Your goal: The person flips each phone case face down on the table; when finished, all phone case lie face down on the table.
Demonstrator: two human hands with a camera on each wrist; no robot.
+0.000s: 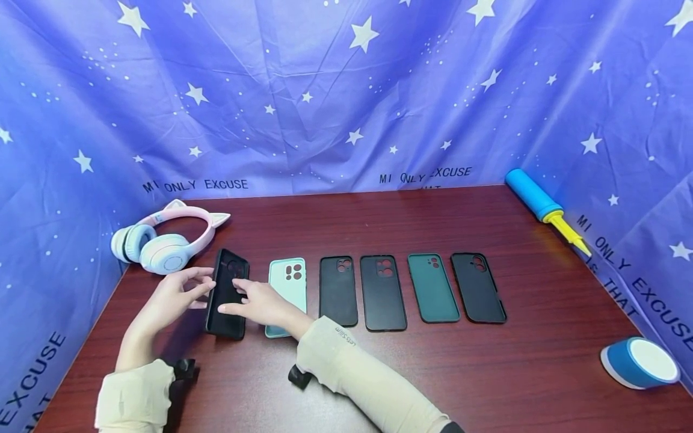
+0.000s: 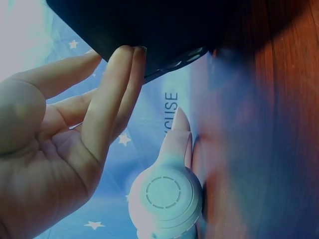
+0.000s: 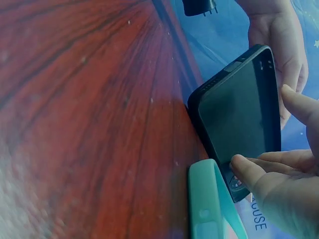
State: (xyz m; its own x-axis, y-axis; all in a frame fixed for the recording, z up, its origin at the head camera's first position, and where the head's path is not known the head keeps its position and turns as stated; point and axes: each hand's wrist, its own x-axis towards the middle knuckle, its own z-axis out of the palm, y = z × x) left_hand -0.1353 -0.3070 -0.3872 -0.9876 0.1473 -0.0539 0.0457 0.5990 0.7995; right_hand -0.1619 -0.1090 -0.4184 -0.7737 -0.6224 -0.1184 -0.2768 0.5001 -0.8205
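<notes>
A black phone case stands tilted on its long edge at the left of the table, its inside facing right. My left hand pinches its raised left edge; in the left wrist view the fingers lie against its dark back. Over the inside reaches my right hand, thumb and fingers spread. In the right wrist view one fingertip is by the camera cutouts, and whether it touches is unclear. Beside it a mint phone case lies flat, partly hidden under my right wrist.
To the right, a row holds two dark cases, a green case and another black case. Cat-ear headphones sit at back left. A blue hand pump and a blue-white round object are on the right.
</notes>
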